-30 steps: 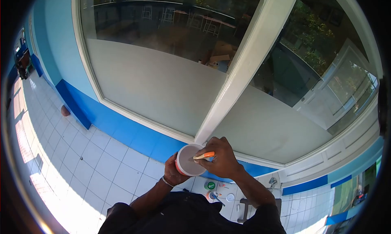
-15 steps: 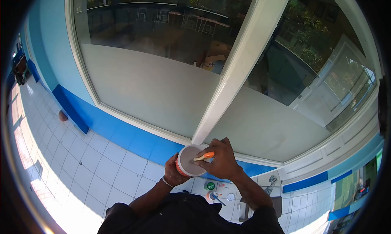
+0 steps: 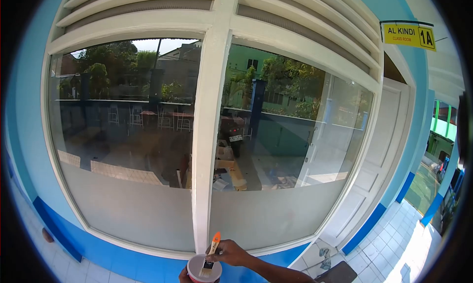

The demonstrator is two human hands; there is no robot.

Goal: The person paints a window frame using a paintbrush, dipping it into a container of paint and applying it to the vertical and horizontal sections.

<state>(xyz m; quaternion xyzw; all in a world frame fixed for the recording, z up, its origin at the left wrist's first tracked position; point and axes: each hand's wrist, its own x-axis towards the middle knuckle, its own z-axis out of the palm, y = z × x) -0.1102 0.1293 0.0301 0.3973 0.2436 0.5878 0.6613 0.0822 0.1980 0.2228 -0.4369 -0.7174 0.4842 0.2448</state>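
Just changed: the view tips upward, bringing in the louvres from eleven to one o'clock and the sign at two; the floor pots drop out of sight.
Brush: swung from a low slant to steeper, orange end towards one o'clock, bristles towards seven, inside the rim.
Tub: near six o'clock, just below the foot of the post.
Right hand: fingers pinched narrow round the brush handle, coming in from five o'clock.
Left hand: mostly cut off at the tub's eight o'clock side; what shows appears to grip it.
Bristles: pale and visible below the dark band; whether they touch the contents, I cannot tell.
Meaning: brush drawn up, I judge, yet still at the tub rather than on the post.
Mat: dark, on the floor at five o'clock.
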